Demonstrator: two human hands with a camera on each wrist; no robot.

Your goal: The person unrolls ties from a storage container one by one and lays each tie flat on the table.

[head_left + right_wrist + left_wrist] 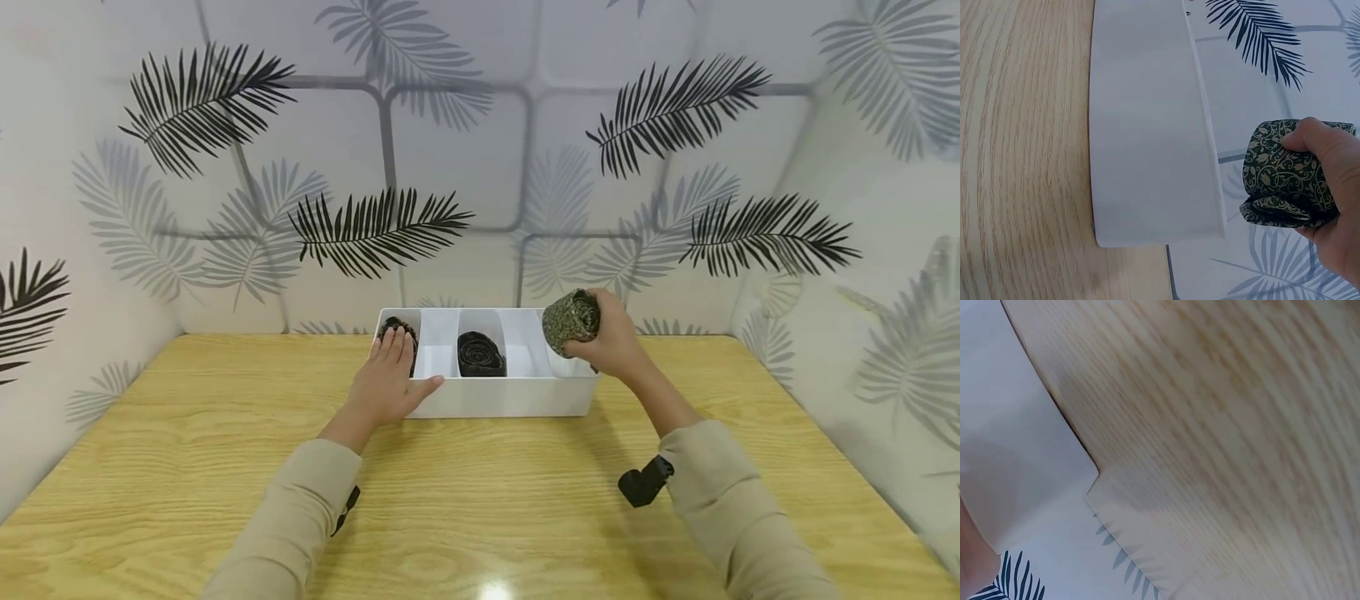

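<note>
A white divided box (495, 397) stands on the table. My right hand (617, 337) grips a rolled green cloth (564, 323) with a pale leafy pattern, held above the box's right end. In the right wrist view, the thumb presses on this green roll (1279, 165), and its folded layers show at the lower end. My left hand (386, 387) lies with straight fingers over a dark roll (397, 323) in the leftmost compartment, largely covering it. The left thumb extends along the box's front rim. A black rolled cloth (480, 355) sits in the middle compartment.
The wooden table (480, 492) runs up to a wall (457, 158) with a leaf print behind the box. Dark wrist devices (647, 482) hang below the sleeves. In the left wrist view, the box's outer wall (1016, 419) borders the table.
</note>
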